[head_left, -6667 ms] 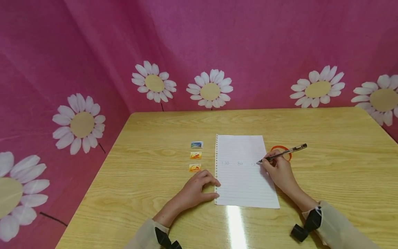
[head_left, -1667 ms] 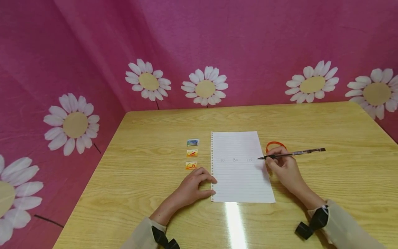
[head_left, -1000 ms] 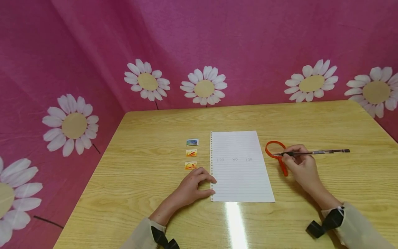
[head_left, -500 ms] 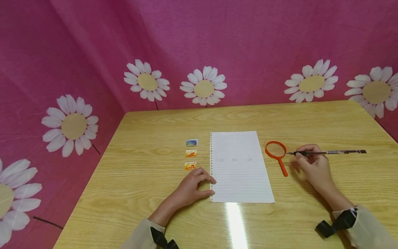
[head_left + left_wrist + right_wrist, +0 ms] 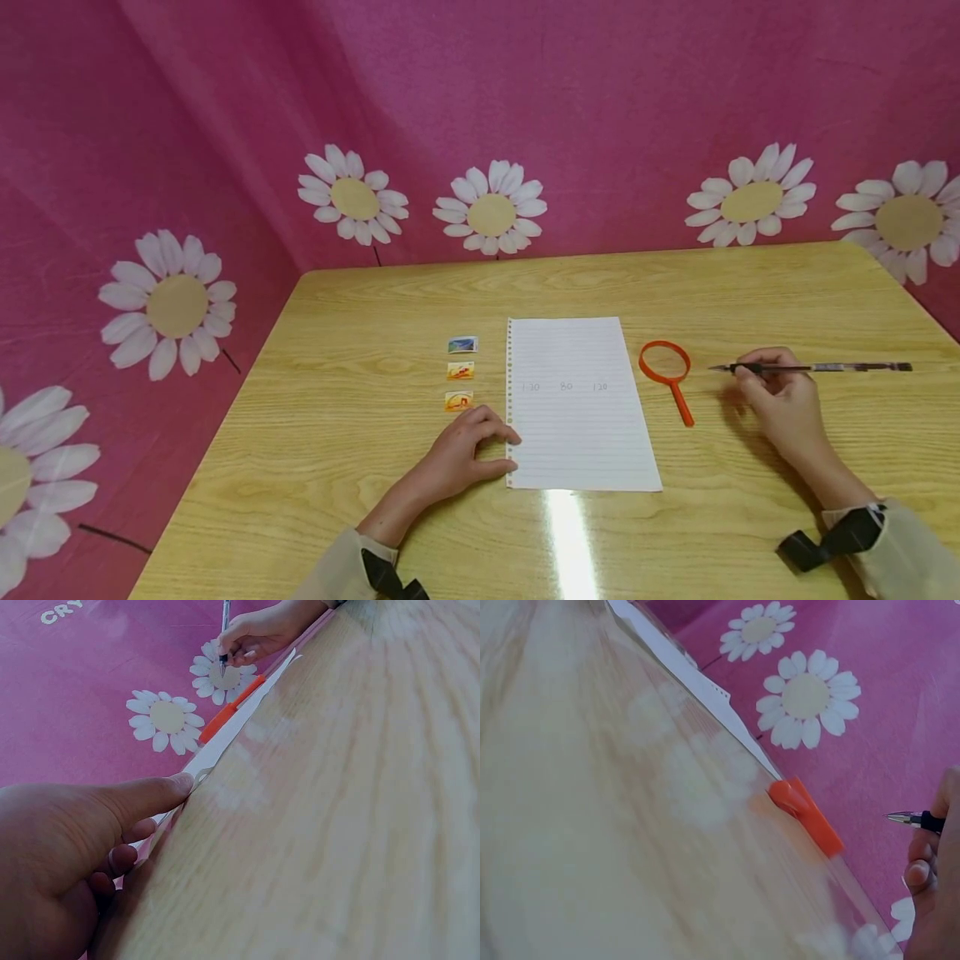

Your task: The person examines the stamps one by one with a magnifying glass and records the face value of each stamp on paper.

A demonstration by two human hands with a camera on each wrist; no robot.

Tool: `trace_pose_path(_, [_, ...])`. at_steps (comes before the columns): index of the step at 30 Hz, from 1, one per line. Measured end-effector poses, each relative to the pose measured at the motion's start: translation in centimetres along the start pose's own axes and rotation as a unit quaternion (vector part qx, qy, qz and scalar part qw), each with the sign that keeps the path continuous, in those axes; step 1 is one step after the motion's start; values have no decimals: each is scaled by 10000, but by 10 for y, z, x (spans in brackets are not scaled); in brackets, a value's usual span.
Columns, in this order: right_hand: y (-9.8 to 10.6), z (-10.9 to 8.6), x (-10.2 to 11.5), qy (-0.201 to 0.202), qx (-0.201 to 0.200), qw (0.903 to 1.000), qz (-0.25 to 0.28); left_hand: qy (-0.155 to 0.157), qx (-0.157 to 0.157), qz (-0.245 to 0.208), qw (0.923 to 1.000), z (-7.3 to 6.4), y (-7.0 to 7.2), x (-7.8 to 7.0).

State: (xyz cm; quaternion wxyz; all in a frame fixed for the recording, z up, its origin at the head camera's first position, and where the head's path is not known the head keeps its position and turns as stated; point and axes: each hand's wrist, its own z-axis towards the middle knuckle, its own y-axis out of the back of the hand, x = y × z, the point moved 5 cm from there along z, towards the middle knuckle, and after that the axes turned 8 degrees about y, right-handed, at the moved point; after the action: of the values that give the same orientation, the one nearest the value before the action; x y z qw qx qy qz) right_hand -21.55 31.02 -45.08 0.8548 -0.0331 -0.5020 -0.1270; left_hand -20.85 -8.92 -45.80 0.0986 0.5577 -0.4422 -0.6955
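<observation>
In the head view my left hand (image 5: 467, 448) rests on the left, punched edge of a lined sheet of paper (image 5: 577, 442), thumb and fingers apart. The sheet bears handwritten figures that look like 120, 80 and 120. My right hand (image 5: 787, 408) pinches a pen (image 5: 847, 367), its tip pointing left, above the table. Between the sheet and that hand lies a red magnifying glass (image 5: 681, 404). The right wrist view shows the pen's metal tip (image 5: 906, 817) beyond the orange-red magnifier (image 5: 810, 814). In the left wrist view my left thumb (image 5: 161, 796) touches the paper's edge.
Three small stamp-like pictures stand in a column left of the sheet: a blue one (image 5: 462, 344), a yellow-orange one (image 5: 461, 371) and another yellow-orange one (image 5: 458, 401) close to my left fingers. A pink flowered cloth (image 5: 600, 125) hangs behind the wooden table (image 5: 375, 333).
My right hand has stopped writing, lifted the pen off the paper and moved right past the magnifying glass, uncovering it. The last number gained its final digit. My left hand stays put.
</observation>
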Motion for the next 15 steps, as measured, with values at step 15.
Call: trace_pose_path(15, [11, 2, -2, -143, -6, 9870, -1602, -15, 10, -31, 10000, 0, -1, 0])
